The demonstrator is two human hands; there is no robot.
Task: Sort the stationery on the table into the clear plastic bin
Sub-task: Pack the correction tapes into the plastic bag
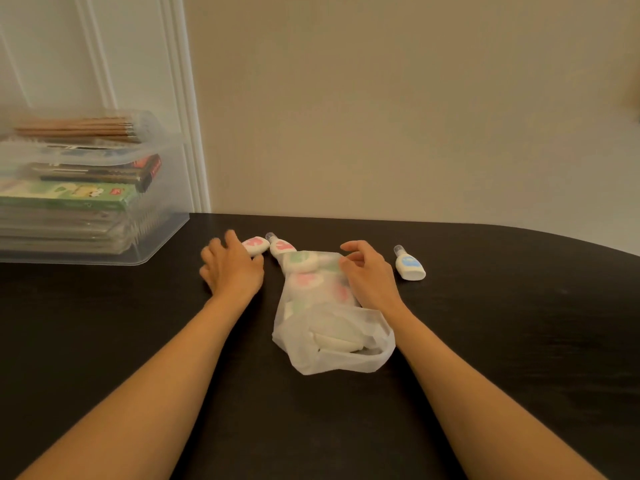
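Forearms over dark counter. Left hand spread flat, beside pink-labelled bottle. Right hand curled on white bag; cannot tell if gripping. Blue-labelled bottle just beyond.

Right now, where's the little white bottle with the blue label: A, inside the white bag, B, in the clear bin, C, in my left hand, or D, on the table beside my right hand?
D: the blue-label bottle lies on the dark table, apart from the right hand.
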